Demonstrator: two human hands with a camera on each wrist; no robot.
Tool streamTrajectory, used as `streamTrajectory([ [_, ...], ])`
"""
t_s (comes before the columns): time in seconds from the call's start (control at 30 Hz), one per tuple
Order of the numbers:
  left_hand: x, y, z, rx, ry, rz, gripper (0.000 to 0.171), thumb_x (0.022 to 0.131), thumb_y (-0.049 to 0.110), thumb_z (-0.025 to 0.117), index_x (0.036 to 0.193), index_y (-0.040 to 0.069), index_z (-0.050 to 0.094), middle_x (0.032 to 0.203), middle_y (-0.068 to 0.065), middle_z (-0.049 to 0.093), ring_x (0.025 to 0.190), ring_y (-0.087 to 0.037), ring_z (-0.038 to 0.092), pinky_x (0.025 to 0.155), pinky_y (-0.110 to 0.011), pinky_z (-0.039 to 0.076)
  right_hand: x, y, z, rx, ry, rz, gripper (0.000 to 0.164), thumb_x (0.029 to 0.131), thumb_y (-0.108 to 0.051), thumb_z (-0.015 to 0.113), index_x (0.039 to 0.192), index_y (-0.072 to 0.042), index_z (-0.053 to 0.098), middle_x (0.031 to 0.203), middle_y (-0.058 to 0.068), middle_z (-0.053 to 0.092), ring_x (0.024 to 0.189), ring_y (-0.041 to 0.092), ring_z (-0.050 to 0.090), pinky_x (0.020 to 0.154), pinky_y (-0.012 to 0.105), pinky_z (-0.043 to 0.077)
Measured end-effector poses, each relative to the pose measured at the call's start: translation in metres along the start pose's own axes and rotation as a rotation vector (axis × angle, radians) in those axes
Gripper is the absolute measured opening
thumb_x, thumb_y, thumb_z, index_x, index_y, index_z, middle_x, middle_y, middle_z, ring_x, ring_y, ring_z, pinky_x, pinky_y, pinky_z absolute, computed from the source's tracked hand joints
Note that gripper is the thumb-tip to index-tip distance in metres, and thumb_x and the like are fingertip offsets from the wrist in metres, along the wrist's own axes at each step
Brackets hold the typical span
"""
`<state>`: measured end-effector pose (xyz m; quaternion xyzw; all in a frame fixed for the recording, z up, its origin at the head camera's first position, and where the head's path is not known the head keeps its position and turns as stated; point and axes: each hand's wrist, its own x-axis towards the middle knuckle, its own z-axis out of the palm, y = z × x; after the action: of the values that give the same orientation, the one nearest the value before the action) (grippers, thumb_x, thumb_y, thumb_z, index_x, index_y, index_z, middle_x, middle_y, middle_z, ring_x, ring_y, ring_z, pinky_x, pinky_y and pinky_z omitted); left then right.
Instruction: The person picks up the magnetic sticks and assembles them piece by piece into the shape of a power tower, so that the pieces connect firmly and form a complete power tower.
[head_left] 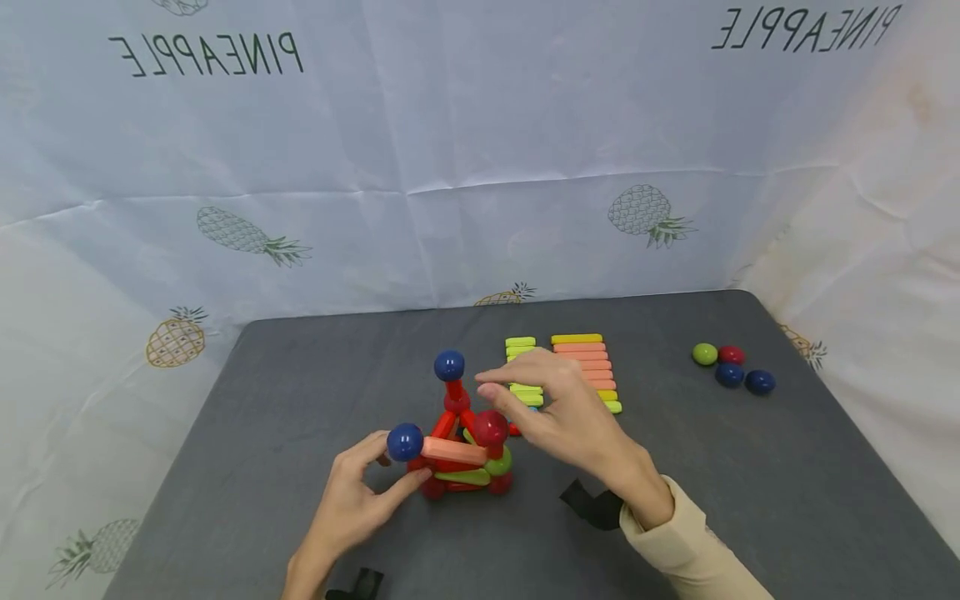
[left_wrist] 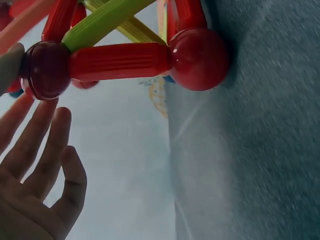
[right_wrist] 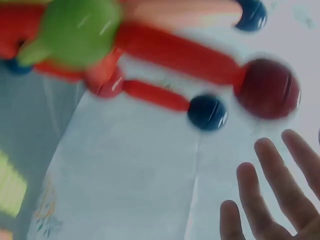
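Observation:
A toy structure of colored rods and balls stands on the dark table. A blue ball tops its upright red rod; a second blue ball caps a salmon rod at the left. My left hand holds the structure's left side, thumb and fingertips around a dark red ball in the left wrist view. Near the upper right red ball hovers my right hand, its fingers extended and apart from that ball in the right wrist view. The right hand holds nothing.
Behind the right hand lie rows of yellow-green rods and salmon and yellow rods. Loose blue, red and green balls sit at the far right. Black straps hang by the wrists. A pineapple-print cloth rises behind the table.

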<state>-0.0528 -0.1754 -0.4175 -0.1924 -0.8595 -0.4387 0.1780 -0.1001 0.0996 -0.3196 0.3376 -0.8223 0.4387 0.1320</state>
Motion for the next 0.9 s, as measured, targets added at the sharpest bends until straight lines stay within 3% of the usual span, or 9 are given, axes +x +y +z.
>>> streamTrajectory([
  [0.1,-0.001,-0.003,-0.003,0.043,0.059,-0.032,0.037,0.076,0.008,0.089,0.106,0.023,0.074,0.093,0.009,0.073,0.081,-0.006,0.064,0.068,-0.026,0.052,-0.007,0.015,-0.009,-0.040,0.036,0.042,0.020,0.091,-0.016,0.078,0.111,-0.015,0.080,0.097,-0.007,0.079,0.089,0.005,0.067,0.079,0.028,0.056],
  [0.2,-0.001,-0.004,-0.004,0.097,0.165,-0.097,0.035,0.077,0.005,0.088,0.106,0.019,0.076,0.092,0.006,0.074,0.083,-0.006,0.066,0.067,-0.028,0.055,-0.017,0.033,-0.013,-0.121,0.039,0.077,0.019,0.089,-0.015,0.079,0.108,-0.014,0.081,0.094,-0.007,0.079,0.085,0.007,0.068,0.075,0.029,0.057],
  [0.33,-0.001,-0.002,-0.004,0.120,0.262,-0.238,0.047,0.080,0.005,0.086,0.124,0.009,0.071,0.105,-0.004,0.076,0.093,-0.009,0.067,0.073,-0.026,0.057,-0.032,0.059,-0.013,-0.293,-0.043,0.171,0.019,0.086,-0.013,0.081,0.105,-0.011,0.081,0.097,0.000,0.080,0.093,0.018,0.072,0.072,0.033,0.057],
  [0.4,-0.001,0.002,-0.004,0.112,0.220,-0.304,0.067,0.080,0.009,0.086,0.141,0.008,0.060,0.122,-0.008,0.070,0.106,-0.012,0.063,0.082,-0.029,0.056,-0.038,0.073,-0.011,-0.381,-0.120,0.236,0.021,0.086,-0.011,0.082,0.106,-0.009,0.081,0.100,0.004,0.080,0.096,0.023,0.071,0.068,0.032,0.054],
  [0.47,-0.002,0.008,-0.005,0.072,0.132,-0.354,0.092,0.078,0.014,0.088,0.156,0.009,0.040,0.137,-0.012,0.059,0.120,-0.019,0.056,0.093,-0.038,0.054,-0.044,0.087,-0.009,-0.452,-0.188,0.289,0.023,0.084,-0.009,0.083,0.107,-0.007,0.080,0.100,0.006,0.079,0.094,0.026,0.071,0.065,0.030,0.053],
  [0.6,-0.004,0.022,0.003,-0.030,-0.010,-0.438,0.130,0.072,0.026,0.092,0.166,0.017,0.002,0.156,-0.020,0.033,0.141,-0.034,0.034,0.110,-0.064,0.039,-0.052,0.110,-0.005,-0.555,-0.262,0.316,0.027,0.080,-0.006,0.085,0.107,-0.006,0.080,0.096,0.008,0.075,0.088,0.028,0.070,0.065,0.033,0.055],
  [0.7,-0.004,0.031,0.017,-0.061,0.014,-0.506,0.140,0.068,0.034,0.094,0.165,0.021,-0.006,0.160,-0.022,0.024,0.146,-0.039,0.024,0.114,-0.072,0.029,-0.057,0.120,-0.002,-0.594,-0.271,0.292,0.029,0.078,-0.004,0.086,0.107,-0.006,0.080,0.094,0.008,0.072,0.086,0.028,0.069,0.065,0.035,0.056],
  [0.9,0.001,0.037,0.037,-0.036,0.120,-0.537,0.133,0.071,0.035,0.092,0.165,0.012,0.002,0.157,-0.022,0.029,0.142,-0.038,0.029,0.113,-0.071,0.032,-0.060,0.128,0.001,-0.634,-0.243,0.255,0.029,0.075,-0.001,0.088,0.102,-0.007,0.081,0.089,0.006,0.068,0.081,0.026,0.066,0.057,0.028,0.049],
])
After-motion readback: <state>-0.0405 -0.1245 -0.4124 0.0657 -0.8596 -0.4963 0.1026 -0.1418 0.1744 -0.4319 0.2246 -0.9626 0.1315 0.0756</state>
